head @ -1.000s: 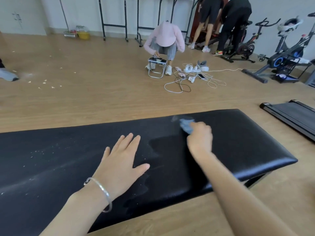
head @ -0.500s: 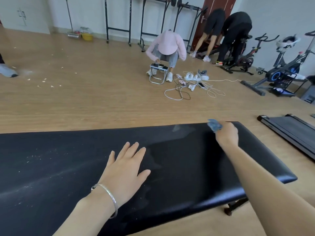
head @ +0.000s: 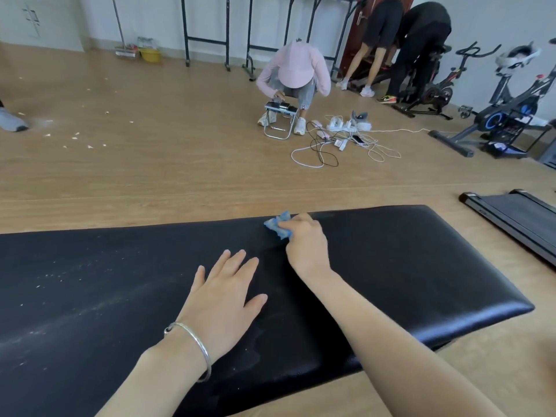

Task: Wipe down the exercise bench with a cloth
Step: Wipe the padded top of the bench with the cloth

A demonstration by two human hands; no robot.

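A long black padded exercise bench (head: 421, 266) fills the lower half of the view. White dust and crumbs speckle its left part. My right hand (head: 307, 240) grips a small crumpled blue cloth (head: 278, 225) and holds it against the pad near the far edge, about mid-length. My left hand (head: 224, 299) lies flat on the pad with fingers straight, palm down, a silver bangle on the wrist, just left of and nearer than the right hand.
Wooden floor beyond the bench. A person in pink (head: 294, 70) crouches by a small folding stool (head: 278, 112) with cables and chargers (head: 346, 136) strewn on the floor. Two people stand by exercise bikes (head: 508, 115) at the back right. A treadmill (head: 517, 218) lies right.
My right hand with the cloth swept right along the far edge, then back left to mid-bench. The left hand stayed flat on the pad.
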